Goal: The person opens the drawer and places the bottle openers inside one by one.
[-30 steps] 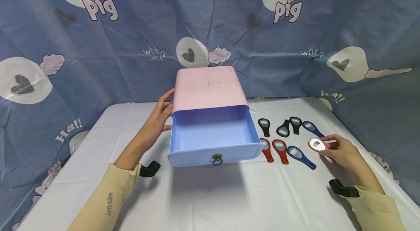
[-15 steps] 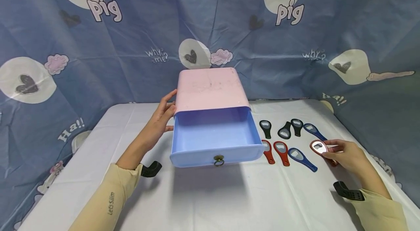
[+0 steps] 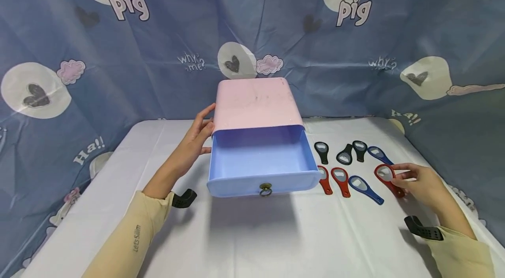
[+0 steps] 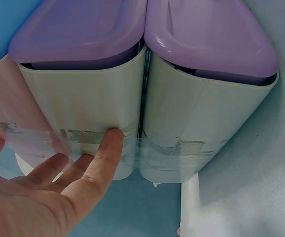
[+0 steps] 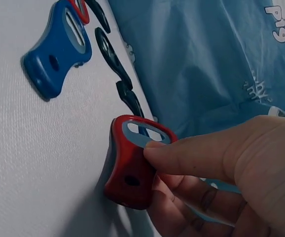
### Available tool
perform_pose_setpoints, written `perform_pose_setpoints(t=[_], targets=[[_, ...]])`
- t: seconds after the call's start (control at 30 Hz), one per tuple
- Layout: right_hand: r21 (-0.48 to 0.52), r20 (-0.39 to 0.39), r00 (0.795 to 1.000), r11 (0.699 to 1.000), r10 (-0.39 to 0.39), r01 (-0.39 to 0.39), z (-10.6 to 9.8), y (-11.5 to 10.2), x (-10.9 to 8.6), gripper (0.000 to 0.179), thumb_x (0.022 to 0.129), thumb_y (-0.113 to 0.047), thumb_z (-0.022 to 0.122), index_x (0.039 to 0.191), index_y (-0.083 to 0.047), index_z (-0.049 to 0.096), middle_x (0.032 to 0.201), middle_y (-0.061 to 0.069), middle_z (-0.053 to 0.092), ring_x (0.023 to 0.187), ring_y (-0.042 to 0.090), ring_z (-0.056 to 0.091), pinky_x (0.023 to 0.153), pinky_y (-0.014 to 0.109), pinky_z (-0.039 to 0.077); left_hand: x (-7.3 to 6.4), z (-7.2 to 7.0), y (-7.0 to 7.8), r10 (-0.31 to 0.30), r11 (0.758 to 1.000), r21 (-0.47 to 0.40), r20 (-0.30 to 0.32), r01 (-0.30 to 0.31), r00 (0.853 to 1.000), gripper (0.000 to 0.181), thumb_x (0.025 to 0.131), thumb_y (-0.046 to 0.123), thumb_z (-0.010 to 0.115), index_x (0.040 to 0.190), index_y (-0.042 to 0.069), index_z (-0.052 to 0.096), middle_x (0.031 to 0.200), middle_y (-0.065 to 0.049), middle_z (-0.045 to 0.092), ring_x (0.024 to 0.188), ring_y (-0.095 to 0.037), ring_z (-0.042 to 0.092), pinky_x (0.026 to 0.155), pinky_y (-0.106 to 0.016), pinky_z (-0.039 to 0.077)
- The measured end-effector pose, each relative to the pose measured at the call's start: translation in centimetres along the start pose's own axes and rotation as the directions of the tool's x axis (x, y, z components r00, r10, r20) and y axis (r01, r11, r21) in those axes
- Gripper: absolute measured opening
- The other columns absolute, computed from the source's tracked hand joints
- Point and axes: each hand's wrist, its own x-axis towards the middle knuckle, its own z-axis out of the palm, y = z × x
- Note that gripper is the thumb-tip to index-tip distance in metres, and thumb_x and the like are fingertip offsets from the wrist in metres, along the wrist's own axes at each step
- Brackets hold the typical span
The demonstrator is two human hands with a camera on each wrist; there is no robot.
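Head view: pink shell [image 3: 256, 102] stands mid-frame, its blue drawer [image 3: 236, 186] out toward the viewer.
Left hand [image 3: 191, 142]: left of centre, fingers spread, one fingertip on a pale shell [image 4: 88, 98], apparently to steady it.
Right hand [image 3: 422, 183]: right of frame, thumb and fingers pinch a red bottle opener [image 5: 132, 170], probably for a light, sure grip.
Other openers [image 3: 368, 193]: seven, right of the drawer, seemingly spread for easy grasping.
Open room: drawer top uncovered; white table [image 3: 256, 238] spans lower centre, between both forearms.
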Motion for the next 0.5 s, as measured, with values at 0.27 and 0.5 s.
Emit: perform_pose_setpoints(t=[0.27,0.5], targets=[[0.007,-0.018,0.999,0.999,-0.037,0.037,-0.2,-0.7,-0.1,0.051,0.1,-0.017,0.076,0.14,0.009,0.059,0.106,0.017,0.073,0.072,0.004,0.065,0.062,0.027,0.055,0.3,0.0,0.4,0.003,1.0,-0.013,-0.001,-0.003,1.0,0.063,0.115,0.051,0.039,0.172,0.044,0.013,0.171,-0.019,0.023,0.159,-0.044,0.033,0.11,-0.078,0.043],[0.089,-0.031,0.996,0.993,-0.08,0.082,-0.3,-2.4,-0.1,0.052,0.101,-0.017,0.077,0.142,0.009,0.059,0.098,0.001,0.073,0.072,0.0,0.066,0.063,0.028,0.055,0.2,0.2,0.4,-0.006,1.0,-0.022,-0.012,0.006,1.0,0.063,0.115,0.049,0.039,0.172,0.042,0.013,0.17,-0.021,0.023,0.159,-0.045,0.032,0.11,-0.078,0.043]])
